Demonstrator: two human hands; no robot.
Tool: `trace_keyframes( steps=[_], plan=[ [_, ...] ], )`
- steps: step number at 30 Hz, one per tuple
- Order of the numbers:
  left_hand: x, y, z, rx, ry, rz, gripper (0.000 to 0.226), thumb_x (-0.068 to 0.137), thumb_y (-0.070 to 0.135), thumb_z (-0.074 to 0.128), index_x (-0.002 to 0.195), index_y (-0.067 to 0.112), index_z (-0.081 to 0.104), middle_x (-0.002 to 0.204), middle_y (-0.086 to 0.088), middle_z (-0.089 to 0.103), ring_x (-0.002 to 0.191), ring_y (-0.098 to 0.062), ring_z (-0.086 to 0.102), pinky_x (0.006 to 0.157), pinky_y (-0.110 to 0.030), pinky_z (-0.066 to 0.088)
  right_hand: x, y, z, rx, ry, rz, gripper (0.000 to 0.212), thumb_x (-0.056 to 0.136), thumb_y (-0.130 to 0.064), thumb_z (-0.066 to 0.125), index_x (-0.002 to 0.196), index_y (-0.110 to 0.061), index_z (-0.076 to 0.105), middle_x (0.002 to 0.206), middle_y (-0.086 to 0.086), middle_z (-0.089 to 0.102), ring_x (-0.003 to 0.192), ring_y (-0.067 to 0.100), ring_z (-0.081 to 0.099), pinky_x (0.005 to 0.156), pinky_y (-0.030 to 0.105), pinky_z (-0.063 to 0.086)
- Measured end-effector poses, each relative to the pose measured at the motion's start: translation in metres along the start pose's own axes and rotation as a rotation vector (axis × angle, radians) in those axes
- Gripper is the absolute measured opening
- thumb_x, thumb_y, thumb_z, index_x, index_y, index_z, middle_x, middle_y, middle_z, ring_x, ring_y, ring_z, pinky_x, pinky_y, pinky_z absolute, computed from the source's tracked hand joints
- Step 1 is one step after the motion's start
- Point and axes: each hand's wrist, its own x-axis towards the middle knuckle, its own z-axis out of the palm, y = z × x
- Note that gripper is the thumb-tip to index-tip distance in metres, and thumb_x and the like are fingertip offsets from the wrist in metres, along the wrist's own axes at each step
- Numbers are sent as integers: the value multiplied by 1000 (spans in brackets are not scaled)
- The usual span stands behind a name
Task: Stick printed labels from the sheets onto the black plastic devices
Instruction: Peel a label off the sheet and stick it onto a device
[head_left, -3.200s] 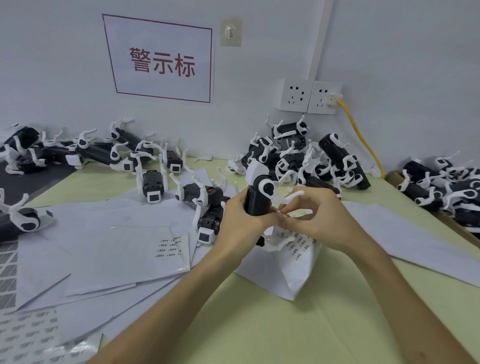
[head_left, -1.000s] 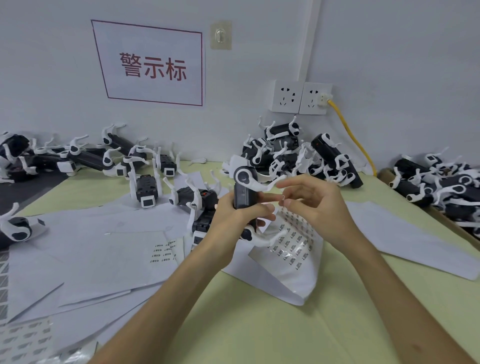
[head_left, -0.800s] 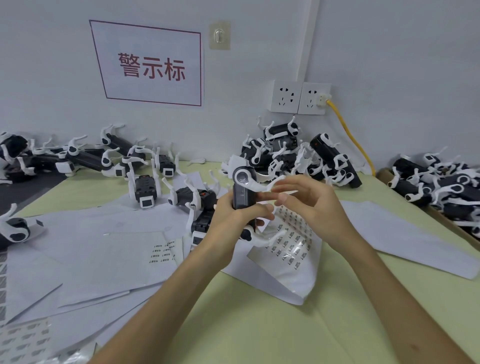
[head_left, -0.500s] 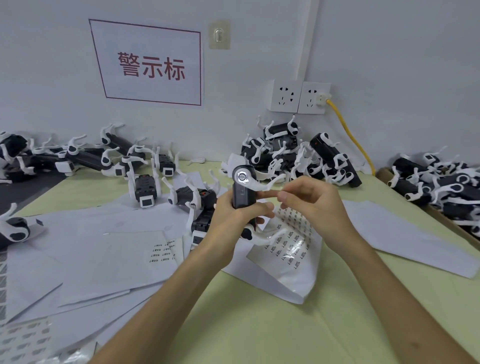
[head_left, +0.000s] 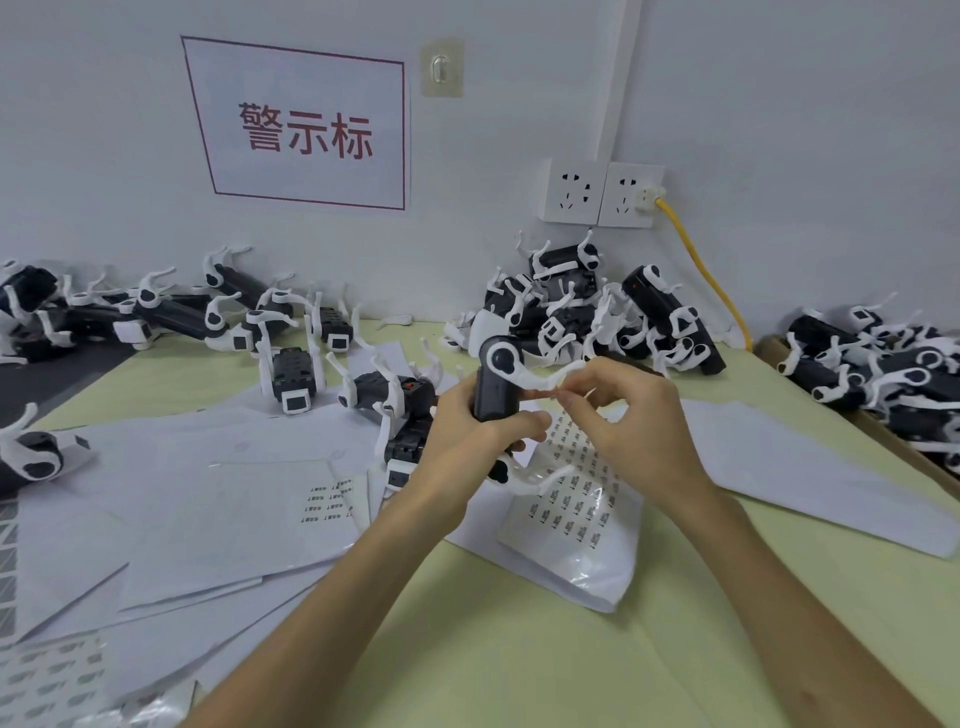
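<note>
Device held upright; the labelling hand stands at its right face.
The left hand (head_left: 467, 434) is wrapped round the black device (head_left: 496, 389), long axis vertical, above the label sheet (head_left: 576, 525). The right hand (head_left: 641, 431) is just beside it, its fingertips (head_left: 569, 401) pinched together. Whether a label lies between them cannot be told. Judged: a short leftward press.

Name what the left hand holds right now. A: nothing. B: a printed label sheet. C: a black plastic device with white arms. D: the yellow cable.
C: the left hand has its fingers curled round the body of the black plastic device with white arms, holding it upright above the table.
</note>
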Motion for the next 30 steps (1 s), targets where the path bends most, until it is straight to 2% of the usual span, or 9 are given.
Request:
trace_keyframes(
  steps=[5, 8, 10, 14, 18, 23, 25, 27, 30],
  plan=[
    [1, -1, -1, -98, 7, -37, 39, 68, 21, 78, 105, 8, 74, 100, -12, 78, 80, -21, 70, 79, -41, 50, 1, -3, 0, 91, 20, 87, 27, 88, -24, 79, 103, -42, 65, 87, -14, 69, 70, 11, 68, 67, 19, 53],
    [2, 0, -2, -207, -30, -15, 29, 74, 15, 74, 102, 8, 74, 112, -5, 77, 80, -18, 70, 73, -31, 51, 5, -2, -2, 260, -20, 219, 10, 90, -19, 76, 97, -27, 74, 89, -6, 74, 69, 17, 71, 72, 34, 58],
    [2, 1, -3, -246, -44, -8, 35, 74, 15, 73, 107, 3, 73, 115, -2, 76, 80, -16, 70, 68, -25, 53, 6, -2, -3, 362, -32, 278, 5, 91, -15, 75, 94, -19, 77, 91, -1, 76, 74, 18, 72, 78, 38, 59],
    [1, 1, -3, -253, -57, -14, 42, 73, 14, 74, 112, -1, 70, 114, -8, 76, 78, -16, 70, 64, -23, 52, 5, -3, -1, 435, -36, 315, 7, 89, -16, 76, 96, -15, 78, 88, 2, 76, 76, 18, 71, 82, 34, 59],
    [-1, 1, -2, -251, -64, -23, 44, 72, 14, 76, 113, -1, 69, 118, -16, 73, 80, -18, 70, 69, -28, 52, 4, -5, 2, 469, -42, 338, 7, 89, -14, 75, 96, -13, 77, 93, 6, 77, 77, 17, 71, 81, 32, 58],
    [-1, 2, -2, -246, -105, -1, 13, 76, 13, 74, 83, 23, 78, 116, -6, 76, 81, -17, 70, 69, -27, 53, 3, -6, 2, 428, -13, 301, 8, 88, -13, 77, 87, -21, 76, 82, -1, 75, 68, 13, 69, 75, 28, 55],
    [-1, 3, -2, -250, -98, 0, 17, 77, 20, 77, 94, 16, 78, 117, -6, 75, 81, -16, 70, 70, -26, 53, 3, -6, 2, 413, -6, 282, 8, 88, -15, 78, 85, -22, 76, 81, -1, 74, 67, 13, 68, 74, 27, 54],
    [-2, 4, 0, -256, -78, -9, 39, 76, 38, 81, 104, 12, 76, 118, -7, 74, 82, -16, 69, 75, -30, 51, 3, -5, 3, 419, -4, 272, 8, 88, -15, 77, 86, -23, 76, 80, 0, 74, 66, 13, 68, 73, 26, 54],
    [-4, 7, 1, -252, -76, 6, 34, 79, 57, 73, 95, 28, 81, 119, -2, 75, 81, -15, 65, 81, -34, 48, 3, -5, 3, 436, -13, 255, 6, 89, -15, 76, 87, -21, 76, 78, -2, 73, 66, 12, 67, 72, 23, 54]
  ],
)
